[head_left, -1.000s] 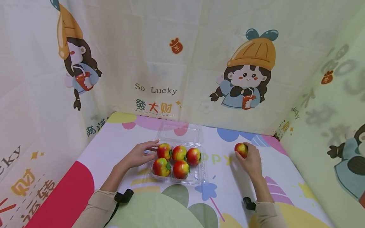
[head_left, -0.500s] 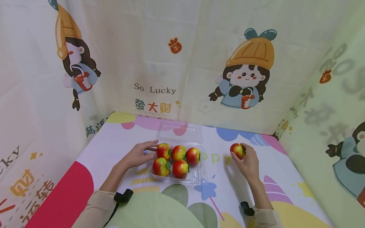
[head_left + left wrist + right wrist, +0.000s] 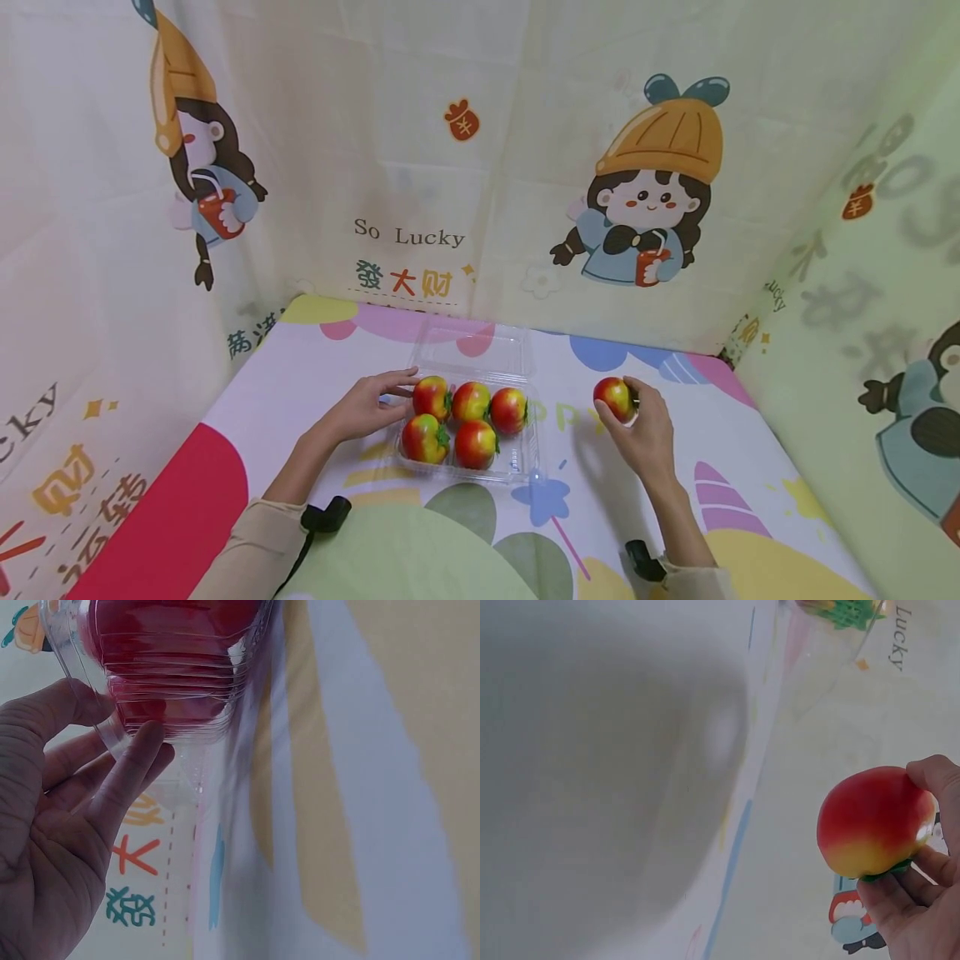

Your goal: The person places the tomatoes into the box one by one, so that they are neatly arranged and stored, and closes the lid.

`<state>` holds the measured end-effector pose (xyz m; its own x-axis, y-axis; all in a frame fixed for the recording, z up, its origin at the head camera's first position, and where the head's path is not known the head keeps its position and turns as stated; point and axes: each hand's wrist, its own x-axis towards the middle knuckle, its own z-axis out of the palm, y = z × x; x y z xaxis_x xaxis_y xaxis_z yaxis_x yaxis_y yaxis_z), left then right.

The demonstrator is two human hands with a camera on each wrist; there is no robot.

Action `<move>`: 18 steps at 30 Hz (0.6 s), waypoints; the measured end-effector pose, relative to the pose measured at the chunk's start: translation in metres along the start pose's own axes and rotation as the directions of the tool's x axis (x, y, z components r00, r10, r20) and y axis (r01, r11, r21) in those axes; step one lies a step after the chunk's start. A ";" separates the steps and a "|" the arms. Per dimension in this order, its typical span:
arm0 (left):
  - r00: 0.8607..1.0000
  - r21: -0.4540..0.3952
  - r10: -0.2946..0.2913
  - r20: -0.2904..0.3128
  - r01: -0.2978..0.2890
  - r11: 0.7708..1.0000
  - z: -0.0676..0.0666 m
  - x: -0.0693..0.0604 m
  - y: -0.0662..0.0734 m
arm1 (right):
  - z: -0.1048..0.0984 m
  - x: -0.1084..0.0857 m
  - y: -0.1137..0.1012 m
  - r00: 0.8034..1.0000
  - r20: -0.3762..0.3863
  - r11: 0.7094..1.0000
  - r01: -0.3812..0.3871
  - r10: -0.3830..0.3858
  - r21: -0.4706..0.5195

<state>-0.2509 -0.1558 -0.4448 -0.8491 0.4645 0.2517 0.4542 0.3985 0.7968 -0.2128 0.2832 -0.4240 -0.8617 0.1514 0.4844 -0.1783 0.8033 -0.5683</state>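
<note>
My right hand [image 3: 648, 429] holds a glossy red-and-yellow, persimmon-like fruit [image 3: 614, 399] above the table, right of a clear plastic container. In the right wrist view, thumb and fingers grip this fruit [image 3: 874, 821], its green leaves pointing down toward the fingers. The hinged container [image 3: 517, 468] has its lid [image 3: 510, 350] folded back. Inside it are several similar fruits [image 3: 472, 402]: three in the far row, two in the near row at left and middle. My left hand [image 3: 367, 407] pinches the container's left rim [image 3: 75, 675] between thumb and fingers.
A patterned cloth covers the table [image 3: 300, 400]. Printed curtains [image 3: 517, 208] rise behind and on both sides. Each wrist wears a small black camera, such as the left wrist camera [image 3: 327, 515].
My right hand has carried the fruit leftward, closer to the container. The left hand and the container have stayed where they were.
</note>
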 end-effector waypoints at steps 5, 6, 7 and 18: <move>1.000 -0.008 -0.001 0.004 0.001 1.000 0.000 0.001 0.000 | 0.003 -0.004 -0.006 1.000 -0.011 0.999 0.021 -0.021 0.035; 1.000 -0.009 0.001 0.002 -0.001 1.000 0.000 0.001 -0.001 | 0.003 -0.005 -0.007 1.000 -0.012 0.999 0.028 -0.028 0.040; 1.000 -0.008 0.002 0.001 -0.002 1.000 -0.001 0.001 0.000 | 0.004 -0.005 -0.008 0.999 -0.013 0.998 0.036 -0.036 0.047; 1.000 -0.003 0.000 0.004 0.000 1.000 -0.001 0.000 0.001 | 0.007 -0.012 -0.024 0.998 0.009 0.996 0.053 -0.054 0.065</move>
<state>-0.2512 -0.1561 -0.4434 -0.8478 0.4680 0.2495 0.4536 0.3960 0.7984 -0.2017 0.2582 -0.4207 -0.8551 0.1026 0.5083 -0.2544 0.7712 -0.5836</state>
